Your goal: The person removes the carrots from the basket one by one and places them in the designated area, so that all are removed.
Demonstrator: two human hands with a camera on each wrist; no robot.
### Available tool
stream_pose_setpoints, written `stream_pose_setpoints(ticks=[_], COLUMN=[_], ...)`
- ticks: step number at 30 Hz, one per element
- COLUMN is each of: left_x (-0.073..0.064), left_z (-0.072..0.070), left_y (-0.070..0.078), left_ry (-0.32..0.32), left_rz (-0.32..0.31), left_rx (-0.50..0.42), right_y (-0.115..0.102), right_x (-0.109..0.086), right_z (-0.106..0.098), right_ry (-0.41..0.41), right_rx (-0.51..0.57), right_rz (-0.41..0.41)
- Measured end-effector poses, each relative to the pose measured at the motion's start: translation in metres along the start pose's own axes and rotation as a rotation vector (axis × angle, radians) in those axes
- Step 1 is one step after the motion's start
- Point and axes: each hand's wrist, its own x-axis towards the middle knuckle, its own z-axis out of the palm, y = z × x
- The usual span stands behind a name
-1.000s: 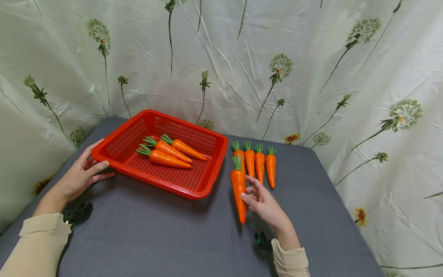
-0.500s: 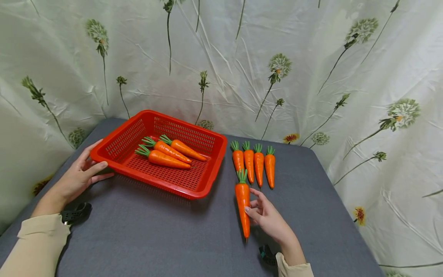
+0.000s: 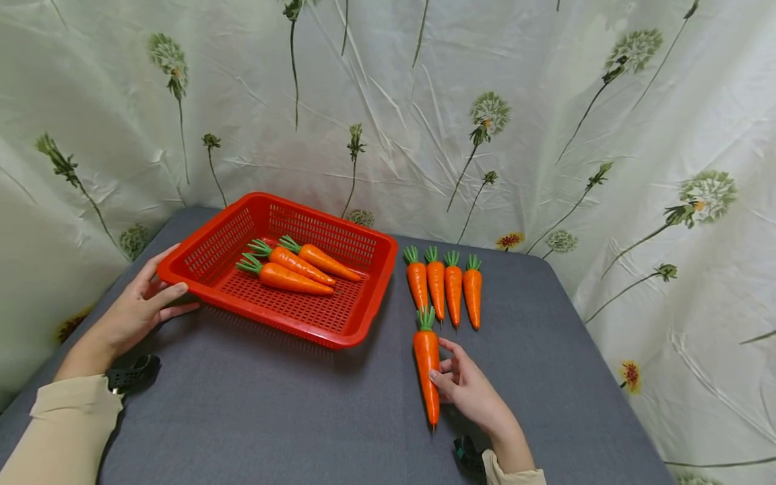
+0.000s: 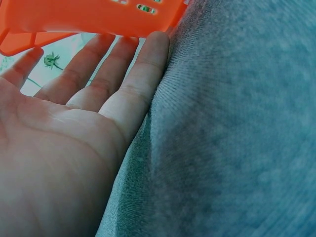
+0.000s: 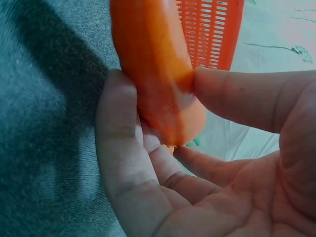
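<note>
Held carrot (image 3: 426, 357): at the right hand (image 3: 475, 392), lying just left of its palm, well apart from the left hand (image 3: 136, 306).
Carrot's lie: long axis runs nearly front to back, green top pointing away, thin tip towards the person and a touch rightward. Whether it rests on the table (image 3: 273, 417) or floats just over it, I can't tell.
Right-hand grip: thumb on one flank, fingers curled against the other, clamped on the carrot's orange body.
Right-hand pose: comes in from the near right, thumb uppermost, fingers reaching left.
Row of four carrots (image 3: 436, 289): straight beyond, side by side, tops also away. The leftmost one's tip sits right by the held one's leaves; touching or not, I can't say.
Red basket (image 3: 383, 283): left of the carrot and farther back, set askew.
Three carrots (image 3: 297, 278): inside it, tops leftward.
Left-hand pose: fingers fairly straight, touching the basket's left corner, thumb at the front rim.
</note>
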Motion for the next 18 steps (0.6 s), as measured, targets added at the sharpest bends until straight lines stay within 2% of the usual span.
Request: stream_pose_setpoints(ticks=[11,18], left_x=[-0.0007,-0.0001], left_z=[-0.0001,0.0001], left_y=[-0.0003,0.0008], left_ry=[-0.016,-0.010], left_rz=[0.020,0.011], left_rx=[-0.045,-0.037], right_y=[0.0027,0.0010], right_x=[-0.0002,-0.0038], right_z=[0.0020,0.0018], right_ry=[-0.013,-0.030], right_rx=[0.018,0.001], right_rz=[0.057,0.062])
